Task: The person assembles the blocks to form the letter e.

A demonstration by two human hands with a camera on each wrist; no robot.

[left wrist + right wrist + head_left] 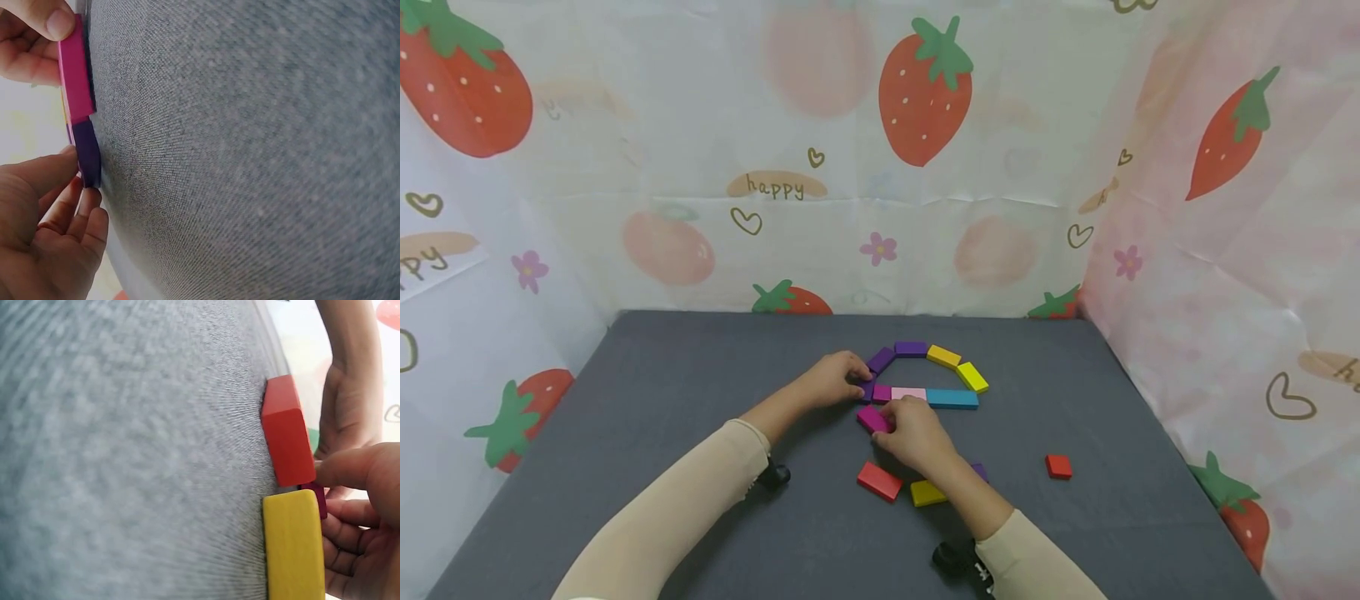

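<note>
Several coloured blocks form a loop on the grey cloth, closed by a row with a small magenta block [882, 394], a pink block [908, 393] and a blue block [952, 399]. At the loop's left side, my left hand [831, 379] pinches a dark purple block [87, 153] between thumb and fingers. My right hand [916, 433] pinches a longer magenta block [873, 419], which slants just below the row. In the left wrist view, this magenta block's end meets the purple one. Fingers partly cover both held blocks.
Nearer me lie a red block [879, 482] and a yellow block [928, 493], with a purple block [980, 472] partly behind my right wrist. A small red block [1058, 467] lies off to the right. Strawberry-print cloth [850, 250] surrounds the grey table [1120, 533].
</note>
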